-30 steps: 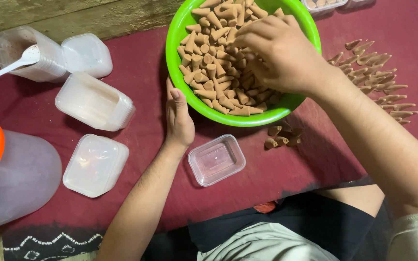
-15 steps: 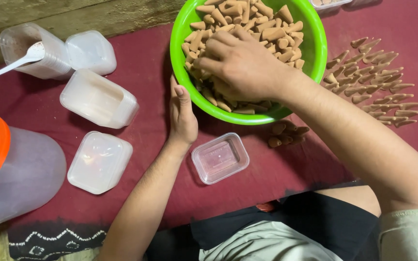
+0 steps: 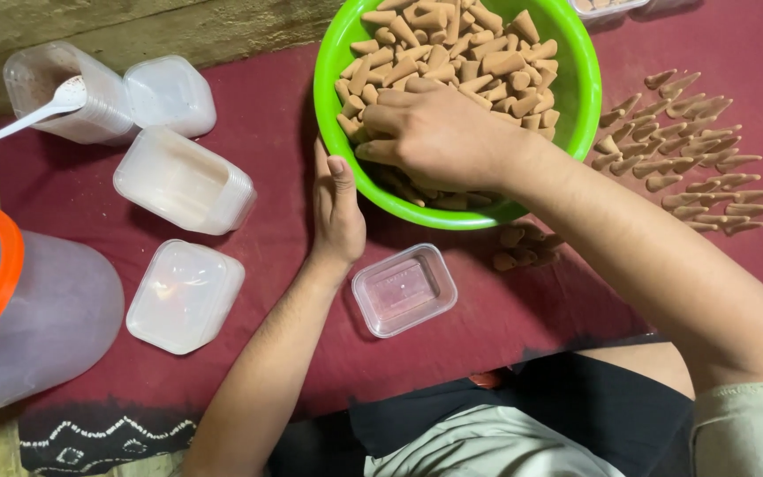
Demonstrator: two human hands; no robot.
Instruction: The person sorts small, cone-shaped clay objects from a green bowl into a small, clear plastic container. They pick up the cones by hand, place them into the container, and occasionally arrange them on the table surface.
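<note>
The right hand [image 3: 439, 132] digs into the brown cones [image 3: 452, 44] heaped in the green bowl [image 3: 576, 97], fingers curled around several (light, crumbly; best pinched gently mid-body). The left hand [image 3: 337, 208], open and flat, steadies the bowl's rim.

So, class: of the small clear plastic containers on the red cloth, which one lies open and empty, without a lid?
The small clear tub just below the green bowl, beside the left hand's wrist. It is open and empty; the others are lidded or stacked.
</note>
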